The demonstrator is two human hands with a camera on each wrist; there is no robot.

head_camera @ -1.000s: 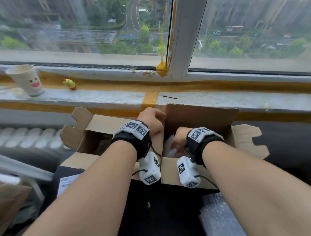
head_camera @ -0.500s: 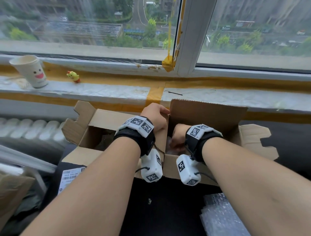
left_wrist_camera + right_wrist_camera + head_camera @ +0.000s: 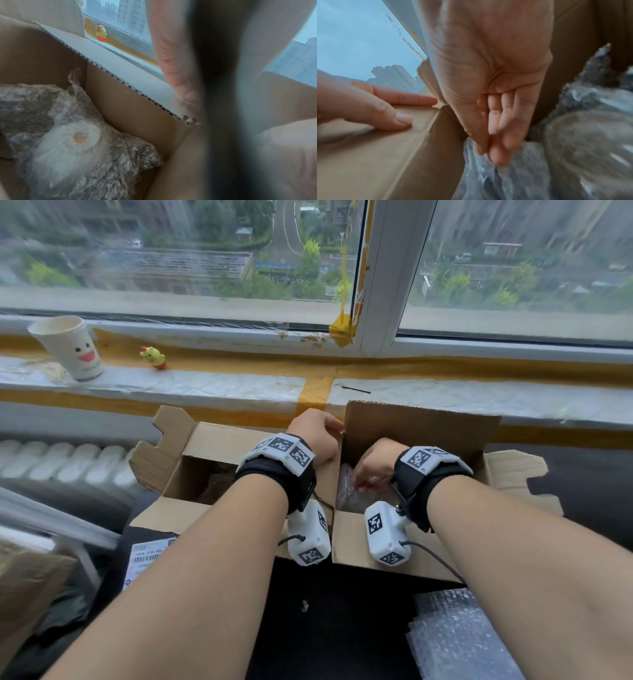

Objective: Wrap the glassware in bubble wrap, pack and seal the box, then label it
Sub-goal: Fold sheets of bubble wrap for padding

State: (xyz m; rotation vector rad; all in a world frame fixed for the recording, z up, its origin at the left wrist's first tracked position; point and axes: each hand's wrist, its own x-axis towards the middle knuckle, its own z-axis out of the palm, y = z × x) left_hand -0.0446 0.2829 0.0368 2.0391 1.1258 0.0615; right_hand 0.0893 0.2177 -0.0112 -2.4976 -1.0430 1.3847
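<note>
Fingers (image 3: 498, 135) straight, touching wrapped glassware (image 3: 582, 142) | box (image 3: 421, 433) beside taped windowsill (image 3: 205, 385)

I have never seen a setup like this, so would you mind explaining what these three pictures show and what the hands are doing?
No robot here: a person wears one camera on the head and one on each wrist. The head view looks down over both forearms at an open cardboard box by a window. The left hand grips the top edge of a cardboard wall in the middle of the box; the right wrist view shows its thumb and a finger on that cardboard. The right hand reaches down inside, its straight fingers touching a bubble-wrapped bundle; it grips nothing. The left wrist view shows wrapped bundles inside the box. More bubble wrap lies on the dark table. A paper cup and a small yellow toy stand on the windowsill.
</note>
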